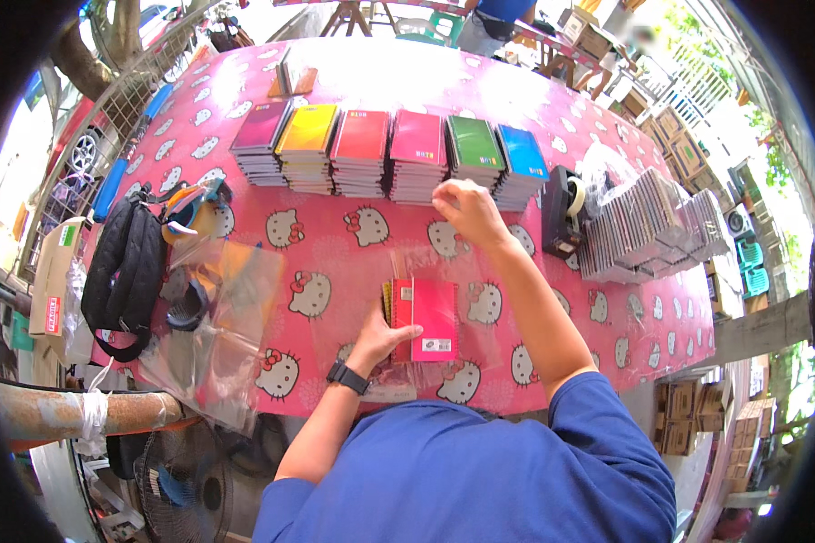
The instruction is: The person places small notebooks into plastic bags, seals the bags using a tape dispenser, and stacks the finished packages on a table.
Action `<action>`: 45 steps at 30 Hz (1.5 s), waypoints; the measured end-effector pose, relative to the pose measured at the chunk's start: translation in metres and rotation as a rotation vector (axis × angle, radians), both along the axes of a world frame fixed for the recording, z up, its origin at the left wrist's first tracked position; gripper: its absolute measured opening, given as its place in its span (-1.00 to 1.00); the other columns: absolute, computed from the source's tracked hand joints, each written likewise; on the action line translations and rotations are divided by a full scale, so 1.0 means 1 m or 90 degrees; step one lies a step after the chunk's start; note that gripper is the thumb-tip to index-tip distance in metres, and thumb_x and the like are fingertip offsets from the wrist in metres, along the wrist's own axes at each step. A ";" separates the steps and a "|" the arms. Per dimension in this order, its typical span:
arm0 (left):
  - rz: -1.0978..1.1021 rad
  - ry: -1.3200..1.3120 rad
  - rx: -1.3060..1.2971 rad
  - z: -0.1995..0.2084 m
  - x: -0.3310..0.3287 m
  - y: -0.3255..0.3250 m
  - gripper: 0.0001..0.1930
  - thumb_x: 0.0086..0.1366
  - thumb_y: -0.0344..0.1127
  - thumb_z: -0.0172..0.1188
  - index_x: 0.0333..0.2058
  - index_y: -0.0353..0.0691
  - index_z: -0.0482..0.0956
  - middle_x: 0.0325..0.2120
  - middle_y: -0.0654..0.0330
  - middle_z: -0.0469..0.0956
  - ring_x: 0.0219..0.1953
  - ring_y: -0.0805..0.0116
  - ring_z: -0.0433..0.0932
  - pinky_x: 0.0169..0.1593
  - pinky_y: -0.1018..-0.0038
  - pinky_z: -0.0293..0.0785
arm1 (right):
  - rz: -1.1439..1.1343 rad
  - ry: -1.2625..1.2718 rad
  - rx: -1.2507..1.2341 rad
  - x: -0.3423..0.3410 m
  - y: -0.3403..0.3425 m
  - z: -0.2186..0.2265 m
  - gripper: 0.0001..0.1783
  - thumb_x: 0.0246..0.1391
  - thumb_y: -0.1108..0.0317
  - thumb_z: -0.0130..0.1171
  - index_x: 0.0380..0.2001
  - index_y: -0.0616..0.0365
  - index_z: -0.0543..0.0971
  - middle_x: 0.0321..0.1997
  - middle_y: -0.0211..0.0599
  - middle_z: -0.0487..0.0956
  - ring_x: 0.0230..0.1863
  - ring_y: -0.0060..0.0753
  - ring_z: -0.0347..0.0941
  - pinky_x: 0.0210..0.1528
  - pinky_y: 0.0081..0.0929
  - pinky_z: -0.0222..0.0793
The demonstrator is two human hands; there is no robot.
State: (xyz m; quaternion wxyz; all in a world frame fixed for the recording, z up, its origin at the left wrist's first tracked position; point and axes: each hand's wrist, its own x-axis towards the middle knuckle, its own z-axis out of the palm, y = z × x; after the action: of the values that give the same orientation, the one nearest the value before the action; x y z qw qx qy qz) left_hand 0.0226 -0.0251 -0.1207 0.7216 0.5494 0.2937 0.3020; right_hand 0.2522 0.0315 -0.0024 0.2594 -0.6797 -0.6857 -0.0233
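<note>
My left hand (390,338) grips the left side of a small set of spiral notebooks (437,312), with the thumb across the top cover. That cover is pink with a white label, and red and yellow edges show at its left. The set rests on a clear plastic bag (476,355) on the table. My right hand (469,210) is raised in front of the pink notebook stack (417,140) and the green notebook stack (474,143). Its fingers are curled together; anything between them is too small to make out.
More notebook stacks stand alongside: maroon (261,127), yellow (307,131), red (360,136) and blue (522,152). A tape dispenser (563,213) and bundled notebooks (638,226) sit at right. A black bag (125,271) and plastic sleeves (217,339) lie at left.
</note>
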 end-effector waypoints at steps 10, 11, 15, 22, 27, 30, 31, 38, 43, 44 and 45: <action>0.022 0.025 0.007 0.013 0.003 -0.002 -0.20 -0.14 -0.19 0.46 0.05 -0.31 0.23 -0.09 0.10 0.42 -0.05 0.31 0.43 0.04 0.38 0.37 | -0.062 0.573 -0.512 0.005 -0.110 -0.073 -0.48 -0.06 0.12 0.29 -0.14 0.31 0.48 -0.35 -0.25 0.57 -0.43 -0.53 0.46 -0.49 -0.51 0.40; 0.030 0.028 0.006 0.014 0.003 -0.002 -0.19 -0.14 -0.15 0.46 0.05 -0.31 0.23 -0.09 0.09 0.41 -0.04 0.30 0.42 0.04 0.38 0.37 | -0.089 0.619 -0.476 0.002 -0.112 -0.079 -0.46 -0.06 0.12 0.29 -0.12 0.31 0.47 -0.32 -0.24 0.56 -0.43 -0.51 0.46 -0.50 -0.52 0.40; 0.047 0.011 0.002 0.013 0.002 -0.002 -0.16 -0.16 -0.11 0.48 0.05 -0.32 0.23 -0.08 0.09 0.41 -0.03 0.29 0.42 0.04 0.37 0.36 | -0.152 0.628 -0.431 -0.015 -0.109 -0.074 -0.47 -0.06 0.10 0.28 -0.14 0.30 0.45 -0.33 -0.23 0.54 -0.42 -0.48 0.47 -0.46 -0.55 0.42; -0.009 0.017 -0.009 0.016 0.000 0.001 -0.16 -0.22 -0.33 0.50 0.06 -0.25 0.20 -0.06 0.15 0.37 -0.01 0.36 0.39 0.06 0.41 0.34 | -0.015 0.330 -0.204 -0.036 -0.065 -0.072 -0.46 -0.15 0.01 0.31 -0.24 0.26 0.56 -0.32 -0.18 0.59 -0.41 -0.36 0.49 -0.23 -0.39 0.39; -0.046 -0.068 -0.034 0.013 -0.003 0.003 -0.07 -0.29 -0.43 0.50 0.10 -0.24 0.14 -0.03 0.16 0.33 0.02 0.37 0.35 0.08 0.42 0.33 | 0.137 0.318 -0.468 -0.050 -0.024 -0.049 -0.65 -0.17 0.13 0.34 -0.39 0.18 0.63 -0.45 -0.21 0.60 -0.44 -0.42 0.48 -0.31 -0.43 0.39; -0.086 -0.064 -0.066 0.017 -0.002 0.002 -0.03 -0.31 -0.46 0.50 0.12 -0.23 0.11 -0.02 0.17 0.32 0.03 0.38 0.34 0.09 0.40 0.32 | 0.171 0.313 -0.482 -0.043 -0.013 -0.052 -0.75 -0.15 0.26 0.32 -0.40 0.19 0.63 -0.49 -0.24 0.60 -0.48 -0.50 0.47 -0.36 -0.48 0.39; -0.084 -0.066 -0.064 0.016 -0.002 0.002 -0.04 -0.30 -0.46 0.50 0.12 -0.24 0.11 -0.02 0.17 0.32 0.03 0.38 0.34 0.09 0.39 0.32 | 0.201 0.301 -0.395 -0.041 -0.011 -0.051 -0.76 -0.15 0.26 0.32 -0.42 0.18 0.62 -0.51 -0.23 0.60 -0.48 -0.47 0.49 -0.36 -0.46 0.40; -0.104 -0.058 -0.045 -0.012 -0.006 0.009 -0.10 -0.22 -0.45 0.46 0.11 -0.24 0.12 -0.02 0.16 0.34 0.03 0.37 0.34 0.11 0.36 0.31 | 0.098 0.443 0.093 -0.038 0.018 0.015 -0.94 0.00 0.49 0.20 -0.41 0.23 0.54 -0.51 -0.48 0.55 -0.43 -0.65 0.42 -0.38 -0.64 0.38; -0.073 -0.093 -0.103 0.003 -0.004 0.002 -0.07 -0.21 -0.44 0.47 0.15 -0.24 0.10 -0.01 0.17 0.33 0.05 0.33 0.33 0.14 0.37 0.26 | 0.082 0.205 0.595 -0.051 0.074 0.078 -0.89 -0.06 0.40 0.23 -0.47 0.17 0.52 -0.45 -0.19 0.57 -0.41 -0.29 0.53 -0.45 -0.51 0.44; -0.069 -0.094 -0.094 0.001 -0.003 0.002 -0.07 -0.21 -0.44 0.47 0.15 -0.24 0.10 -0.01 0.17 0.33 0.05 0.33 0.33 0.14 0.37 0.26 | 0.088 0.206 0.602 -0.054 0.090 0.079 -0.89 -0.06 0.40 0.23 -0.47 0.17 0.52 -0.45 -0.19 0.57 -0.41 -0.29 0.53 -0.45 -0.51 0.44; -0.069 -0.083 -0.101 0.000 -0.006 0.003 -0.07 -0.21 -0.43 0.47 0.14 -0.24 0.10 -0.01 0.17 0.33 0.05 0.32 0.32 0.15 0.37 0.25 | 0.121 0.074 0.611 -0.061 0.106 0.077 -0.87 -0.08 0.35 0.23 -0.47 0.14 0.52 -0.44 -0.24 0.56 -0.38 -0.30 0.51 -0.41 -0.46 0.45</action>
State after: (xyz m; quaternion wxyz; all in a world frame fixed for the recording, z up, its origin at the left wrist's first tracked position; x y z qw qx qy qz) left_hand 0.0169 -0.0224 -0.1205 0.7958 0.4848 0.2386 0.2734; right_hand 0.1908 0.1375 0.0748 0.5819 -0.4183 -0.6411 -0.2748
